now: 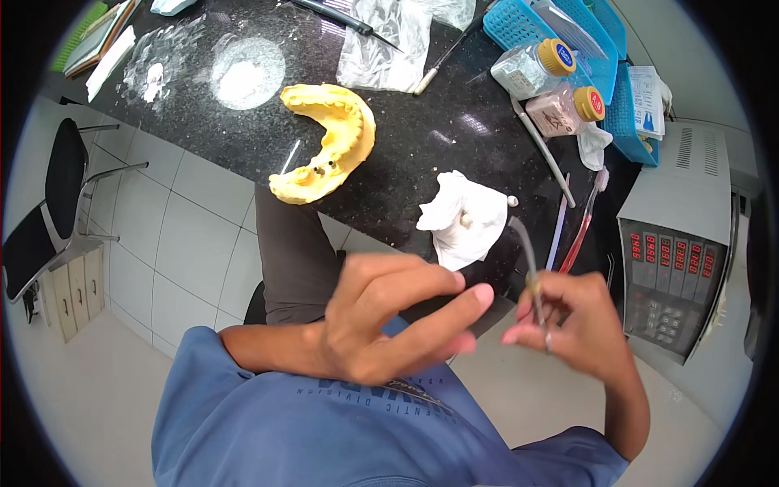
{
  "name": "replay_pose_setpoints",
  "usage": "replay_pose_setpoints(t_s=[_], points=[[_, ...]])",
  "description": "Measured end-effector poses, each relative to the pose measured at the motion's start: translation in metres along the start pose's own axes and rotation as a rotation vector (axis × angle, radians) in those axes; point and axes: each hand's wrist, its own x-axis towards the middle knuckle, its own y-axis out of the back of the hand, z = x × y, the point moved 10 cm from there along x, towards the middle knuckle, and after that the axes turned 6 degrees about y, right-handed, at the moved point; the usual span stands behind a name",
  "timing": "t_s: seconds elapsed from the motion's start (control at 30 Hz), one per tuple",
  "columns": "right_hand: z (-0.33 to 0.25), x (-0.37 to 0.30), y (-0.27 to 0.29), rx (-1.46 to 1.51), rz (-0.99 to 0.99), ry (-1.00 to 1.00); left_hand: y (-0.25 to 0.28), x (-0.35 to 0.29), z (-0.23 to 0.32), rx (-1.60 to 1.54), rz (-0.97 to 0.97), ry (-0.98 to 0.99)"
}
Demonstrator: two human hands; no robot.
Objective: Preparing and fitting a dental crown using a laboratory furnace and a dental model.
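Note:
My right hand (572, 321) is closed around a slim grey tool (526, 247) with a curved upper end; motion blurs it, so its exact kind is unclear. To the left, my left hand (398, 321) hovers in front of my shirt, its fingers bent but apart, and I see nothing in them. A crumpled white tissue (483, 227) lies at the table's near edge, just beyond both hands. On it rests a small off-white piece (466, 219); a similar rounded piece (512, 201) sits beside it. Farther left is a yellow dental arch model (353, 134) with dark holes in it.
The black speckled table (398, 154) carries white powder (247, 73), plastic bags (385, 40) and a black-handled tool (333, 15). At right stand two capped jars (523, 73), blue baskets (519, 24), a red toothbrush (580, 231) and a grey device (673, 235) with red displays.

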Motion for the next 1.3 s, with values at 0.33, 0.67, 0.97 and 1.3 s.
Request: replay_pose_setpoints(t_s=[0.33, 0.67, 0.97, 1.3], points=[[-0.057, -0.031, -0.051, -0.402, 0.337, 0.615, -0.029, -0.015, -0.006, -0.903, -0.017, 0.459], [-0.037, -0.036, -0.044, -0.244, 0.275, 0.633, -0.023, 0.001, 0.012, -0.585, -0.106, 0.192], [0.0, -0.014, 0.014, 0.226, 0.069, 0.262, -0.017, 0.001, -0.002, 0.201, -0.096, 0.02], [0.012, 0.013, 0.01, 0.26, -0.228, 0.13, -0.026, -0.005, -0.015, 0.29, -0.179, -0.032]])
